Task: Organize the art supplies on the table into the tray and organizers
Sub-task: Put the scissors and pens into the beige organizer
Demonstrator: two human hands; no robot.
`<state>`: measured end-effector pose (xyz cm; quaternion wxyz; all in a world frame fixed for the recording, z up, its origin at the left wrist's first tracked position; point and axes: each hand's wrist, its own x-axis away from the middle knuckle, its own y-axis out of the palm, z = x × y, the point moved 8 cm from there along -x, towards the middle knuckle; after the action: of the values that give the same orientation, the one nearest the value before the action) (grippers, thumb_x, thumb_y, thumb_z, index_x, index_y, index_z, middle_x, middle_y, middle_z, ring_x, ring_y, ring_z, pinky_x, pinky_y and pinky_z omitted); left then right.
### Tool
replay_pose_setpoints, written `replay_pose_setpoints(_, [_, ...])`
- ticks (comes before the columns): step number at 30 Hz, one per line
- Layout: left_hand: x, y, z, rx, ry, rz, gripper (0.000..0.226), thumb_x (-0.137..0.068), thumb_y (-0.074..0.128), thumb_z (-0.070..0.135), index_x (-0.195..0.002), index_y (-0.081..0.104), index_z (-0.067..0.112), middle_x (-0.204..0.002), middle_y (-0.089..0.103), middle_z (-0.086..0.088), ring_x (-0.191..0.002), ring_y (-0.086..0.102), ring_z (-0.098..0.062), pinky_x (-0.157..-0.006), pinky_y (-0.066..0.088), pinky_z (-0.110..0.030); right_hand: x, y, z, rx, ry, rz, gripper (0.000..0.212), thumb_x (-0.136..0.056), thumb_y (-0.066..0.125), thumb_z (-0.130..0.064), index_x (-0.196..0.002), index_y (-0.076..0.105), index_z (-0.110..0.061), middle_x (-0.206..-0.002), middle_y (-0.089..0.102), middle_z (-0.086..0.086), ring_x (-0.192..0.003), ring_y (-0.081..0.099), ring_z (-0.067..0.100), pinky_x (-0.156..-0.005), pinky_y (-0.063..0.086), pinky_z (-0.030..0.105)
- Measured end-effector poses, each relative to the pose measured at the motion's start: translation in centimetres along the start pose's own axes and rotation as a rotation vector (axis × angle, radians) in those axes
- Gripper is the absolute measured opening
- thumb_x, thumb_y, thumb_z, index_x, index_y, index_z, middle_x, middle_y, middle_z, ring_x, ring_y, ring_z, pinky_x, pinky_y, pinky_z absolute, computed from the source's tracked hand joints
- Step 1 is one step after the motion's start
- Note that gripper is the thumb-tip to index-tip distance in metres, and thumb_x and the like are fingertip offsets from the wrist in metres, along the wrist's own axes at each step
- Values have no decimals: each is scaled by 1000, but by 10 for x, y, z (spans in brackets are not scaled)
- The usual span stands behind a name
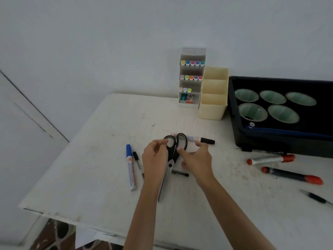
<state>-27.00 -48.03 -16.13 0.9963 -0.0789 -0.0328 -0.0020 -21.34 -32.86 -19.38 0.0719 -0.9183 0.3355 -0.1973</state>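
While the left hand (155, 157) pinches the scissors (173, 152) and the open right hand (196, 159) touches them, keep the blades (163, 185) shut

No text I can actually read from here. The blue-capped white marker pen (131, 168) on the white table (90, 159) has orange print along its barrel, too blurred to make out. The white marker with black cap (193, 138) has faint red and blue marks, illegible. The green and red packets (187, 99) on the bottom shelf of the white tiered marker organizer (193, 51) show printing, unreadable. A small white emblem or tag (251, 125) sits on the dark navy fabric tray (270, 139), its shape unclear.
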Motion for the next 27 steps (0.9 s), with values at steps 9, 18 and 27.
replay_pose_setpoints(9, [22,-24,0,36,-26,106,26,-89,46,3,-99,68,14,-97,68,6,-84,59,2,-71,46,-11,9,21,-11,176,5,-17,79,-72,80,-22,-133,32,-11,-114,61,7,-89,62,21,-68,49,30])
replay_pose_setpoints(18, [15,-30,21,148,-16,143,29,-87,46,1,-90,70,16,-93,70,2,-94,63,-11,-86,49,-29,4,-8,-42,-219,-99,-78,22,-72,78,-3,-91,66,-4,-76,69,11,-64,68,20,-50,56,27])
replay_pose_setpoints(27, [-28,43,81,137,105,-54,28,-88,46,2,-90,68,18,-92,70,2,-92,63,-12,-83,49,-27,-37,-78,-132,-216,-386,110,21,-71,79,-9,-89,67,-9,-76,71,7,-65,70,18,-58,60,36])
